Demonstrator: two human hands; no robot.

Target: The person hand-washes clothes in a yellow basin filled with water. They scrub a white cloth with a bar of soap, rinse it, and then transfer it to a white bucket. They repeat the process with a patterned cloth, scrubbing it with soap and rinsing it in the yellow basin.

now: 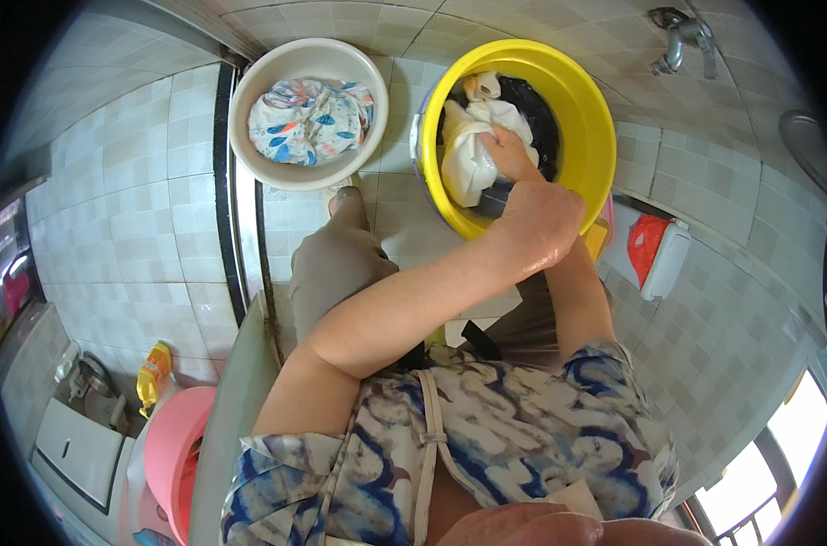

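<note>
A white wet garment (465,147) lies bunched in dark water inside a yellow plastic bucket (587,116). My right hand (509,153) reaches down into the bucket, its fingers closed on the fabric. Across my right forearm rests my left hand (543,222), bent at the wrist, over the bucket's near rim. The left fingers are hidden, so their grip does not show. Wet skin shines near the left wrist. Left of the bucket, a pale plastic basin (243,130) contains a white cloth printed with blue and coral leaves (311,123).
A metal tap (679,48) juts from the tiled wall at upper right. A white wall-mounted holder (666,263) with a red plastic bag (645,242) is beside my right arm. Lower left, past a partition, are a pink basin (171,437) and a yellow bottle (154,375).
</note>
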